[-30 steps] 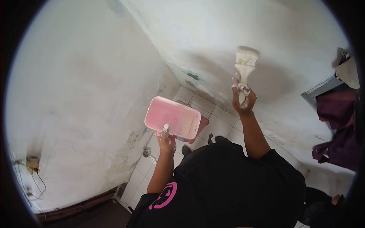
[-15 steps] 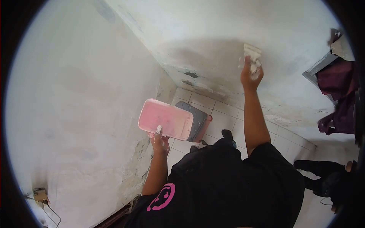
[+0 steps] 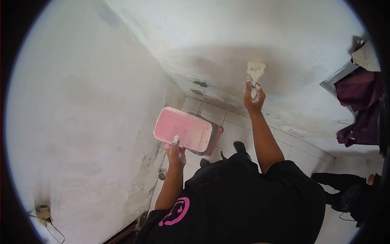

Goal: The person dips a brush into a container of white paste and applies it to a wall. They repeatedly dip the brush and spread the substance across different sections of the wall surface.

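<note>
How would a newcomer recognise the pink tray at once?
Find the white tiled floor below the stained walls. Above it, the left hand holds the pink tray by one long side. Unlike the grey-topped object partly hidden behind it, its inside is mostly pink.

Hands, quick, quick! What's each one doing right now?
Left hand: closed on the edge of the pink tray, thumb over its rim.
Right hand: closed around the handle of the paintbrush.

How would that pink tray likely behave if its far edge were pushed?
The pink tray would probably tip, since the left hand grips it at one long edge. It looks fairly stiff, its rectangular outline unbent. The white-smeared thumb suggests the hold might be slippery.
</note>
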Demonstrator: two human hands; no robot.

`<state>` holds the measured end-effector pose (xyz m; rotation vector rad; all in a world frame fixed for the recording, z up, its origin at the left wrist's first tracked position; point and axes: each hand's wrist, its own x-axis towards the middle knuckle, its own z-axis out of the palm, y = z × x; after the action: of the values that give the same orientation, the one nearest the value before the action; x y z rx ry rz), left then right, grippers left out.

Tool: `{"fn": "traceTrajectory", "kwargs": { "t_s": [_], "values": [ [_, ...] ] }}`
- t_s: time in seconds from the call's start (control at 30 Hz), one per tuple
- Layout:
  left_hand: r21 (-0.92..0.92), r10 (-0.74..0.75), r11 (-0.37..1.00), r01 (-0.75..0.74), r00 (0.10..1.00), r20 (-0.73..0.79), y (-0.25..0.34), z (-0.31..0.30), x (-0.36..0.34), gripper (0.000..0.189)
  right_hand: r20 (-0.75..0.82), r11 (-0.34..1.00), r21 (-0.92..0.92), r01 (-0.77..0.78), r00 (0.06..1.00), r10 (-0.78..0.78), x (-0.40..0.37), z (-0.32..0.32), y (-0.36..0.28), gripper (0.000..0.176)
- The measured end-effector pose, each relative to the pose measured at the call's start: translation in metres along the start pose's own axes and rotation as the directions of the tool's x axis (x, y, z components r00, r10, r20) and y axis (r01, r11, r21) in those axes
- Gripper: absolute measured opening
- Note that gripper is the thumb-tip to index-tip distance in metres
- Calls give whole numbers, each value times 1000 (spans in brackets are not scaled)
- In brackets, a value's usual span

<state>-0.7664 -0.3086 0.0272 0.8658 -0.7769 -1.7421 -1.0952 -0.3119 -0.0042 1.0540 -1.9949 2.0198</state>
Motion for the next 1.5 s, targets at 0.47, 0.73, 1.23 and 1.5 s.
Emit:
{"fn": "traceTrajectory", "kwargs": {
  "t_s": [0.47,0.73,1.23,1.5],
  "values": [
    [-72,-4,997,4,1000,-1,-5,5,-5,58,-58,918,-41,395,916,-397,75,-27,-56,12],
    [28,25,999,-26,999,26,-5,14,-5,60,36,939,86,-334,943,332,-10,-21,10,15],
    [-91,136,988,-123,978,161,14,50,-2,64,41,732,369,573,776,-629,119,-52,-202,30],
    [-127,190,977,-169,967,170,11,57,-13,64,157,457,25,889,448,-880,138,-62,-214,20]
  ]
}}
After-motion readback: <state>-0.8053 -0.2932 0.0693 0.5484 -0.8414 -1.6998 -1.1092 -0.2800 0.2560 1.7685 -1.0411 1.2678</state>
